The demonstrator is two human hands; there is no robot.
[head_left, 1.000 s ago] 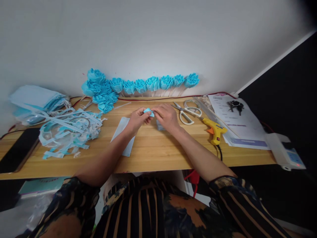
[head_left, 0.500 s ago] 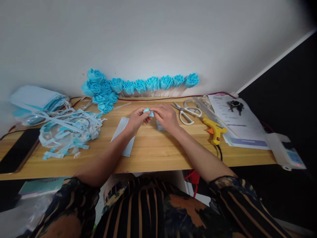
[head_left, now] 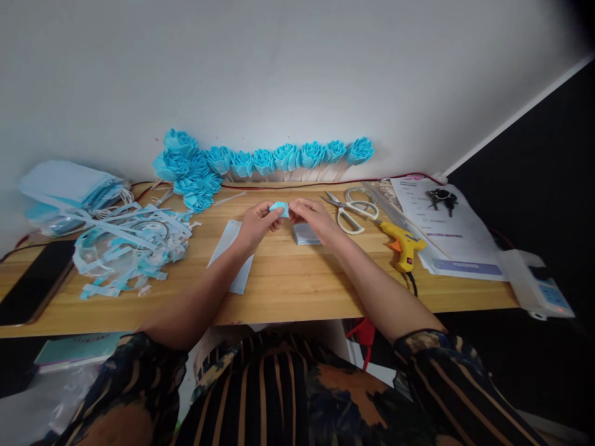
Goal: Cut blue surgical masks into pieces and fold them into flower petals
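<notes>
Between both hands, above the table, is a small folded piece of blue fabric (head_left: 279,207). My left hand (head_left: 260,222) pinches it between thumb and fingers. My right hand (head_left: 312,217) has its fingertips closed at the piece's right edge. Under the right hand lies a small stack of pale blue-grey pieces (head_left: 305,234). A flat light-blue strip of mask fabric (head_left: 242,277) rests on the table, partly covered by my left forearm. Just right of my right hand are white-handled scissors (head_left: 351,218), with their blades spread.
Blue fabric flowers (head_left: 286,157) line the wall. On the left are cut scraps (head_left: 134,241), stacked face masks (head_left: 72,186) and a phone (head_left: 39,279). To the right lie a yellow glue gun (head_left: 403,244), papers (head_left: 458,248), keys (head_left: 442,199) and a roll of tape (head_left: 361,197).
My right hand has shifted slightly right and lower, uncovering more of the small stack. More of the folded blue piece shows between the hands. My left hand stays nearly still.
</notes>
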